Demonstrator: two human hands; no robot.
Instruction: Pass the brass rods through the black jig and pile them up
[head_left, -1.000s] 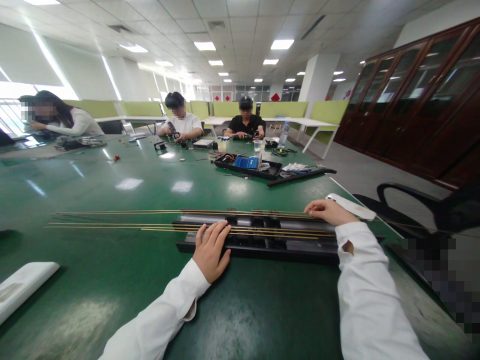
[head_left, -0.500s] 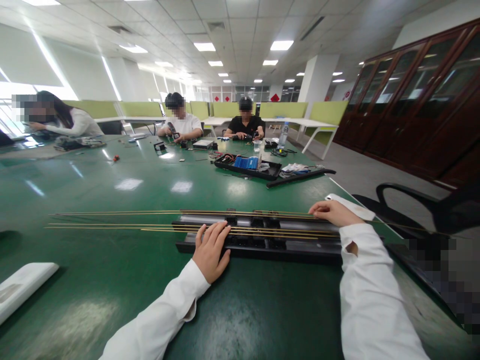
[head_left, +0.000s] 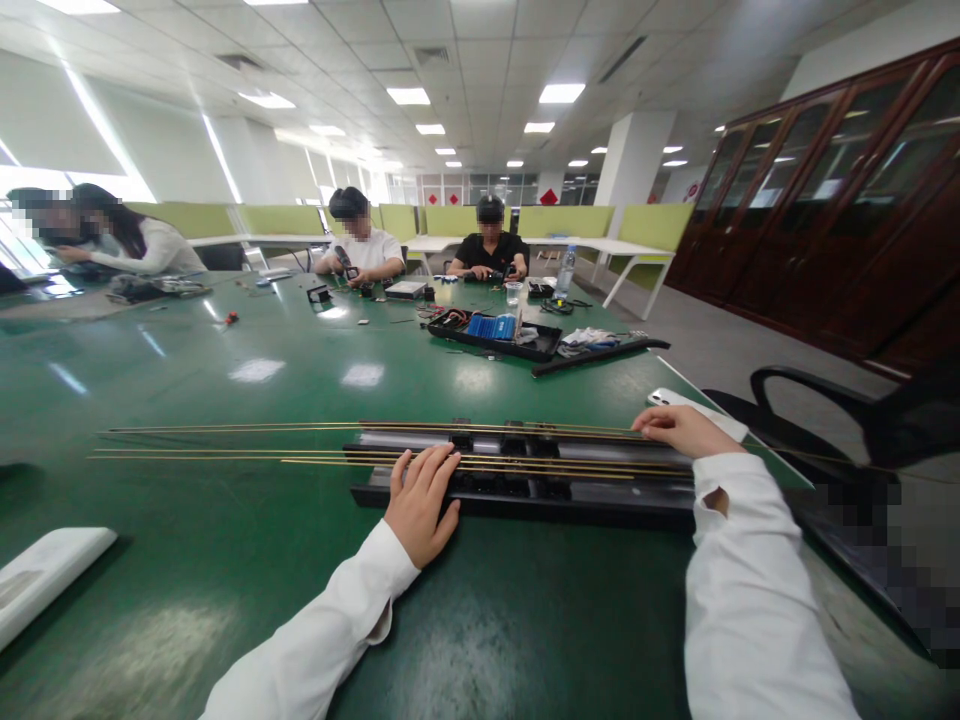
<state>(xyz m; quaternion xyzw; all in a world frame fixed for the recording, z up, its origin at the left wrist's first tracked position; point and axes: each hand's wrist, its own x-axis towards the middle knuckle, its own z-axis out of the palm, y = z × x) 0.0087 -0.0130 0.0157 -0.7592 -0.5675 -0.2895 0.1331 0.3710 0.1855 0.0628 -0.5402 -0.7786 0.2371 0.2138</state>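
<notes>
Head view: black tray (head_left: 525, 490) holds brass rods (head_left: 300, 455); left hand (head_left: 421, 503) flat, fingers open; right hand (head_left: 679, 430) pinches a rod.

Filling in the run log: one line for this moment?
left hand flat on black rail | right hand at brass rods | green table
</notes>
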